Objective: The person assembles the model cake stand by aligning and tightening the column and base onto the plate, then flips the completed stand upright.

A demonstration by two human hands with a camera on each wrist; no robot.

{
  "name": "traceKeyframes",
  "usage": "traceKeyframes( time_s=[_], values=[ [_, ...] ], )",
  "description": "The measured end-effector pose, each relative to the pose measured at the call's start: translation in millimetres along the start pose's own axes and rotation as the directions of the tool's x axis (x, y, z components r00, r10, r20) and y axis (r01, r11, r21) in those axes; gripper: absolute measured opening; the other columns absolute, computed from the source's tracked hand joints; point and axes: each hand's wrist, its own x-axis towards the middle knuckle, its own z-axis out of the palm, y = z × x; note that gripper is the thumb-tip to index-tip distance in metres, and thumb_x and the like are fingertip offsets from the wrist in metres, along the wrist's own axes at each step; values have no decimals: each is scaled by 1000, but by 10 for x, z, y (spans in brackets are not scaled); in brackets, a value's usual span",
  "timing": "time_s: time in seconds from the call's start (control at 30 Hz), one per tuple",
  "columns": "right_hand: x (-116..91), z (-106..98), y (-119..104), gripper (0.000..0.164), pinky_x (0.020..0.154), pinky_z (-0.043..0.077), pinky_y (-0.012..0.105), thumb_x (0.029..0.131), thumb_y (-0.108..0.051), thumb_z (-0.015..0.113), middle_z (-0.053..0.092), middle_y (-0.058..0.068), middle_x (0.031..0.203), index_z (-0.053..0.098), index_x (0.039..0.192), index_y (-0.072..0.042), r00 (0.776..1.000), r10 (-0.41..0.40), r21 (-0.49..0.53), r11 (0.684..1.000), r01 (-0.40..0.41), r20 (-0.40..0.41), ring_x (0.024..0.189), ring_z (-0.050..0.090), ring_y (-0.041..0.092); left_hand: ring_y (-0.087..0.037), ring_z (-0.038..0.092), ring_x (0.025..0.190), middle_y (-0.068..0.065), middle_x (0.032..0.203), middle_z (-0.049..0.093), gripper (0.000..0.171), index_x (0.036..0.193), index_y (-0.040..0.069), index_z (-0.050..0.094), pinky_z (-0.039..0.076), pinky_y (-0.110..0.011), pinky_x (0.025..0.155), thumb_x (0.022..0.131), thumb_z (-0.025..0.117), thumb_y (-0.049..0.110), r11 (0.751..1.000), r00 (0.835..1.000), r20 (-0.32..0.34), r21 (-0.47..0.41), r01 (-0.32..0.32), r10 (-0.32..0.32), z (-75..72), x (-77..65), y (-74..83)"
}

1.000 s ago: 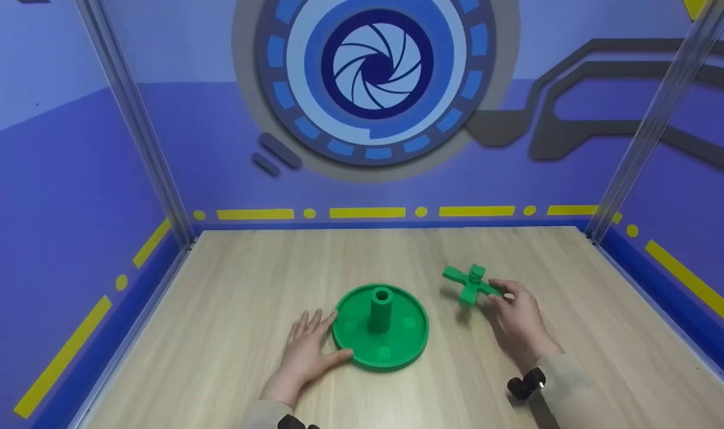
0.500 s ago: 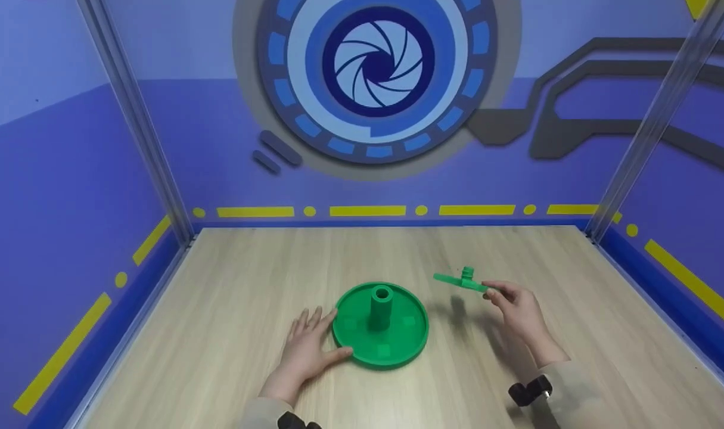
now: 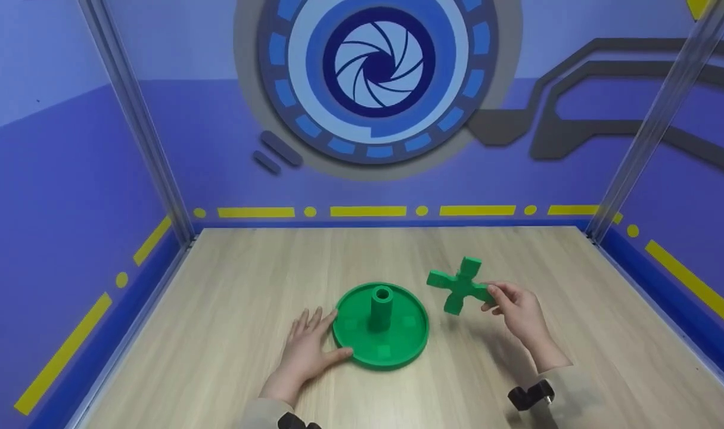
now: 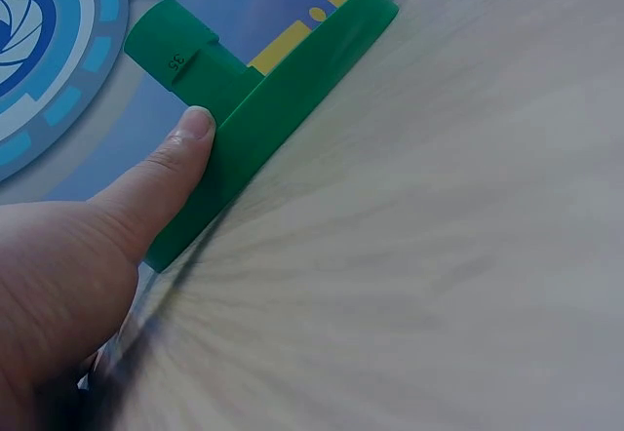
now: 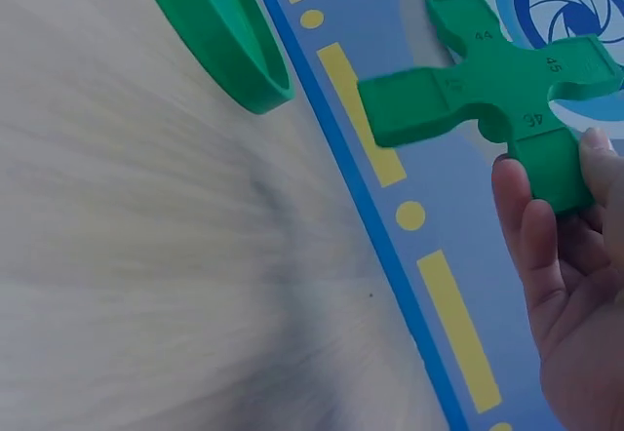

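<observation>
A round green tray with a raised rim lies on the table, a hollow green post rising from its middle. My left hand rests at the tray's left side, fingers fairly straight, index finger and thumb touching the rim. In the left wrist view the thumb lies against the tray's edge. To the right, my right hand pinches one arm of a green four-armed cross piece and holds it above the table. Its flat face, stamped with numbers, shows; its stub is mostly hidden behind.
The pale wooden table is bounded by blue patterned panels at the back and both sides. Metal posts stand at the back corners. Each wrist carries a black device.
My right hand has lifted the cross piece, brought it slightly left and turned it over, so the stub that faced up is now hidden. The left hand and tray have stayed still.
</observation>
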Motion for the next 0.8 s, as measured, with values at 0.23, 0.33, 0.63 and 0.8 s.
traceKeyframes(
  time_s=[0.23,0.33,0.63,0.8],
  values=[
    [-29,16,-52,37,73,63,23,107,-26,58,78,-4,93,69,125,4,1000,18,104,994,-20,18,77,75,9,-51,17,157,-24,166,32,97,158,16,42,9,-65,130,82,74,67,1000,1000,2,-4,-4,4,-11,-17,14],
    [-33,26,-58,35,73,64,22,106,-22,59,78,-6,92,67,124,7,999,32,167,985,-38,34,76,76,10,-51,17,157,-24,166,32,97,158,16,42,9,-65,130,82,74,67,1000,1000,3,-3,-5,5,-17,-19,21],
    [-28,12,-92,47,90,64,27,102,-13,65,75,-4,101,54,139,12,985,18,262,963,-63,173,88,76,11,-50,17,157,-23,166,31,98,159,17,42,9,-64,130,82,73,68,1000,1000,6,5,0,0,-10,-11,13],
    [-22,73,-160,47,95,62,25,102,-14,65,74,-2,104,53,140,10,977,2,287,956,-65,213,94,76,12,-50,17,157,-24,166,32,98,158,17,42,9,-64,130,82,73,69,1000,1000,4,7,-4,4,-8,-7,9]
  ],
)
